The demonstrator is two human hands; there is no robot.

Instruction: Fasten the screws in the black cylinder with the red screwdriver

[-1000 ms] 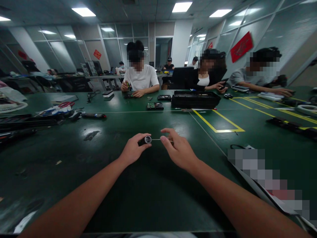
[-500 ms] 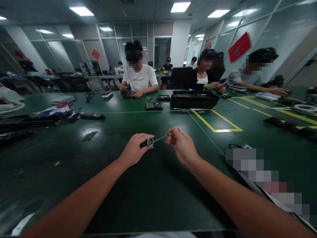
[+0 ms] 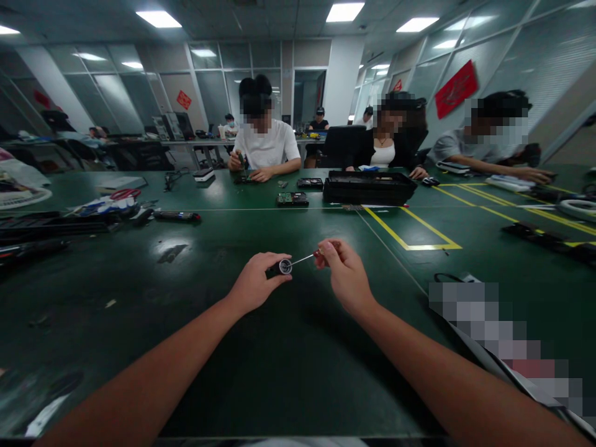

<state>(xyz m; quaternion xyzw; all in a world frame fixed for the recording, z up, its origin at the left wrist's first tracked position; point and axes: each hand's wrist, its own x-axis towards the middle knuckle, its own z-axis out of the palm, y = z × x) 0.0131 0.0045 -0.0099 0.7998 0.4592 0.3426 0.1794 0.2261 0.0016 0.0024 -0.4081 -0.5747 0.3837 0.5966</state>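
And here we are over the green desk (image 3: 261, 379), both bare hands in the middle of the view! The left hand (image 3: 256, 282) has its grip clamped on a small dark cylinder (image 3: 285, 267), thumb below, fingers above, the round silvery end showing between the fingertips. Over to the right hand (image 3: 349, 273), grip closed on the reddish handle of a thin screwdriver (image 3: 302, 259), and look at that shaft, slanting down to the left and meeting the cylinder's silvery end! Whether the tip sits inside or just at the face, I cannot tell; it's too small from here.

Out to the left, a dark pen-shaped tool (image 3: 177, 216) lies flat, with red-handled scissors (image 3: 125, 194) on the cluttered pile beyond. Straight ahead, a green circuit board (image 3: 292, 198) lies just in front of a long black tray (image 3: 370, 189), off to its left, and yellow tape (image 3: 431, 247) marks the desk nearer the right hand. Across the way, a person in a white shirt (image 3: 274, 146) has both hands busy over small dark parts
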